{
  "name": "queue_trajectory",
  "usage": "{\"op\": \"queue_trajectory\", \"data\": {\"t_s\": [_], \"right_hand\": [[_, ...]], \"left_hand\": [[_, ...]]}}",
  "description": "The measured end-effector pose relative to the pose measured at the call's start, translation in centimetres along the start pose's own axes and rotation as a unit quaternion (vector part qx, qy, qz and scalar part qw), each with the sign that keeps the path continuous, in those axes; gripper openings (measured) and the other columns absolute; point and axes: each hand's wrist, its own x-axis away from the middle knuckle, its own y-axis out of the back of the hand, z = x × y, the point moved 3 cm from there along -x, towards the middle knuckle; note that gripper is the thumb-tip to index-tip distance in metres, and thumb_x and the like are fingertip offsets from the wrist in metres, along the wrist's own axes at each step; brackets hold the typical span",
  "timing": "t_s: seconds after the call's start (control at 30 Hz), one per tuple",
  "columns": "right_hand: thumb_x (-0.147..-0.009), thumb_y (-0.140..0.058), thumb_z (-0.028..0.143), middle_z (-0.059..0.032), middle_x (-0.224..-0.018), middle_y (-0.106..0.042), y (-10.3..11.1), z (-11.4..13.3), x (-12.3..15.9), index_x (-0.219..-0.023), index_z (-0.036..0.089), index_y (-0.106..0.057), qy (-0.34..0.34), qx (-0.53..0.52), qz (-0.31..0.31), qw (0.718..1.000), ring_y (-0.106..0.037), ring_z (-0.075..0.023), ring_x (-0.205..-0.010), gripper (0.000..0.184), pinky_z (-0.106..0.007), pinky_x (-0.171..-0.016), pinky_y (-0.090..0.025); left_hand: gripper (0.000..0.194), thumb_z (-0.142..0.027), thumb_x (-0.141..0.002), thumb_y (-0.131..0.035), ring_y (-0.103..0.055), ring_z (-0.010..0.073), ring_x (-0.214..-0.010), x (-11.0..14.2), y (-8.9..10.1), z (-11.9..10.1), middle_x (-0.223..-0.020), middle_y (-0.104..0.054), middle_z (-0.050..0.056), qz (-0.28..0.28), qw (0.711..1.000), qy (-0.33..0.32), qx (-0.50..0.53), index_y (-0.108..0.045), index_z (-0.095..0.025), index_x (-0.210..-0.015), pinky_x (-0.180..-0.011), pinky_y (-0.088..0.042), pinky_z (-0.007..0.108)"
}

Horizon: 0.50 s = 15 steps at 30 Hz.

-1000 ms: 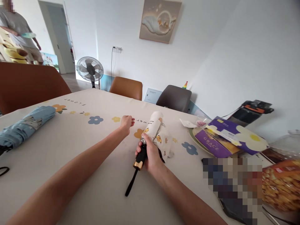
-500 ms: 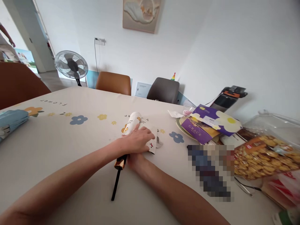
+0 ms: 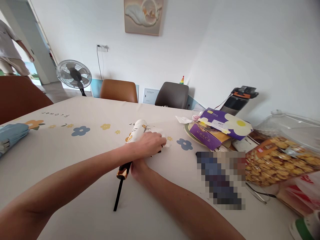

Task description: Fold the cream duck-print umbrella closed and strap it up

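A folded white umbrella (image 3: 136, 131) with small printed figures and lettering lies across the tablecloth. Its black handle (image 3: 125, 166) points toward me, with a gold-coloured end and a black wrist strap (image 3: 118, 195) trailing from it. My left hand (image 3: 151, 144) reaches over the umbrella, its fingers curled closed at a loose white flap of the fabric on the right side. Below it, my right hand (image 3: 138, 167) rests beside the handle, the wrist crossing under my left hand. The right fingers are mostly hidden.
At left lies a folded blue umbrella (image 3: 12, 135). To the right are a purple box (image 3: 207, 135) on a plate, a black bottle (image 3: 235, 101), a bag of biscuits (image 3: 272, 160) and a blurred-out item (image 3: 220, 181). Chairs, a fan (image 3: 74, 74) and a walking person (image 3: 12, 46) are beyond.
My left fingers have curled in over the flap, which now shows less. The view has shifted slightly. The person in the background has come further into view.
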Motion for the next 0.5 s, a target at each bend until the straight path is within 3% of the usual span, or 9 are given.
{"op": "queue_trajectory", "data": {"t_s": [0.13,0.23,0.4,0.5], "right_hand": [[-0.076,-0.052,0.037,0.0013,-0.052,-0.051,-0.7,0.3,0.8,-0.074,0.015,-0.051,-0.038,-0.126,0.038,0.991,-0.051,-0.0129,-0.041,0.022,-0.025,-0.042,-0.044],[-0.073,-0.056,0.028,-0.0003,-0.053,-0.053,-0.6,0.4,1.0,-0.067,0.013,-0.051,-0.086,-0.165,0.024,0.982,-0.057,-0.014,-0.044,0.017,-0.027,-0.047,-0.05],[-0.074,-0.058,0.023,0.0,-0.059,-0.054,-0.5,0.6,1.1,-0.07,0.013,-0.052,-0.088,-0.199,0.035,0.975,-0.058,-0.0142,-0.047,0.012,-0.031,-0.052,-0.054],[-0.073,-0.06,0.022,0.001,-0.059,-0.054,-0.5,0.5,1.1,-0.071,0.014,-0.052,-0.091,-0.201,0.039,0.975,-0.053,-0.0122,-0.043,0.011,-0.03,-0.045,-0.051]], "left_hand": [[0.021,-0.021,-0.081,-0.043,-0.057,0.0176,-0.08,1.8,3.5,1.4,-0.089,-0.062,0.0,-0.142,0.988,0.057,0.017,-0.061,-0.027,-0.09,-0.072,-0.04,0.028],[0.024,-0.023,-0.082,-0.041,-0.057,0.0138,-0.071,3.9,5.4,3.2,-0.082,-0.063,-0.002,-0.215,0.967,0.106,0.083,-0.062,-0.026,-0.093,-0.07,-0.042,0.025],[0.031,-0.026,-0.078,-0.045,-0.048,0.0102,-0.05,7.1,6.5,5.6,-0.059,-0.051,-0.005,-0.281,0.927,0.173,0.178,-0.062,-0.024,-0.105,-0.056,-0.043,0.024],[0.03,-0.026,-0.077,-0.045,-0.047,0.0106,-0.05,8.4,6.4,6.2,-0.054,-0.048,-0.004,-0.296,0.913,0.196,0.202,-0.067,-0.023,-0.097,-0.053,-0.043,0.023]]}}
